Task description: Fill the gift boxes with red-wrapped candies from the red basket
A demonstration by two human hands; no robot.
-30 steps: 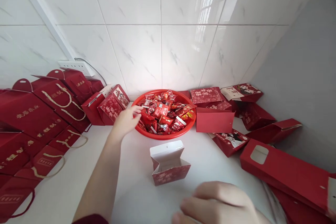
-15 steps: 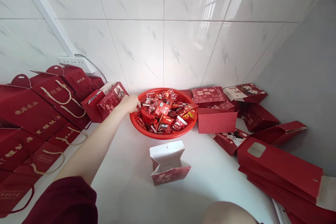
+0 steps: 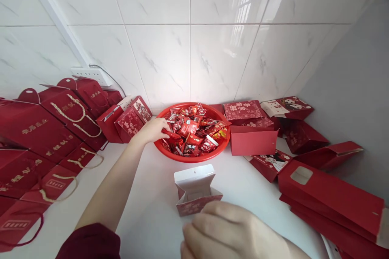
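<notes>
My left hand [image 3: 153, 130] is at the left side of a red plastic basket [image 3: 192, 159]. Its thumb and fingers pinch a small red candy packet [image 3: 172, 134] just above the heap of wrapped sweets [image 3: 194, 141]. In front of the basket stands a small red paper box [image 3: 197, 206] with a white inside, its top flap raised and its mouth open. My right hand [image 3: 232, 232] is close to the camera at the bottom, in front of the box. Its fingers are curled together and a little blurred; the palm and whatever it may hold are hidden.
Red gift bags [image 3: 36, 129] with rope handles crowd the left side. Two red boxes [image 3: 130, 123] stand between them and the basket. Printed boxes [image 3: 243, 110] and stacked red cartons [image 3: 331, 198] fill the right. A power strip [image 3: 92, 76] lies by the tiled wall [image 3: 158, 64].
My left hand has shifted right over the basket's rim, and a red candy packet now shows in its fingers. My right hand has come up into view from the bottom edge.
</notes>
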